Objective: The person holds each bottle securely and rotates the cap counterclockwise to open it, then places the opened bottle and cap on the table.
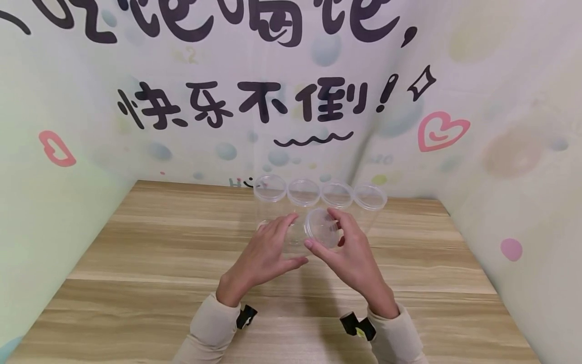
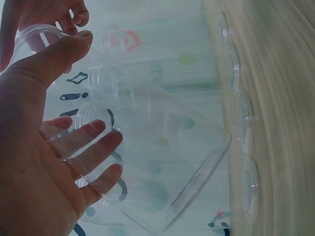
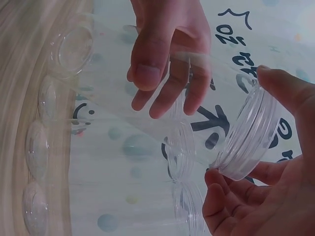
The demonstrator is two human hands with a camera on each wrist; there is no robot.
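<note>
A clear, see-through jar (image 1: 294, 241) is tilted between the two hands. My left hand (image 1: 263, 255) holds its body from the left side, thumb low and fingers above. In the left wrist view, the jar's squared-off base edge (image 2: 197, 182) points away from the palm. At the other end sits a round clear lid (image 1: 322, 227) with a ridged rim, which my right hand (image 1: 354, 255) grips between thumb and fingers. The right wrist view shows the lid (image 3: 250, 132) at the jar's mouth; how tightly it sits there I cannot tell.
Behind the hands, several similar clear lidded jars (image 1: 303, 192) stand upright in a row near the back of the wood-grain table (image 1: 173, 253). A printed cloth (image 1: 227, 65) with lettering hangs behind the table and along its sides.
</note>
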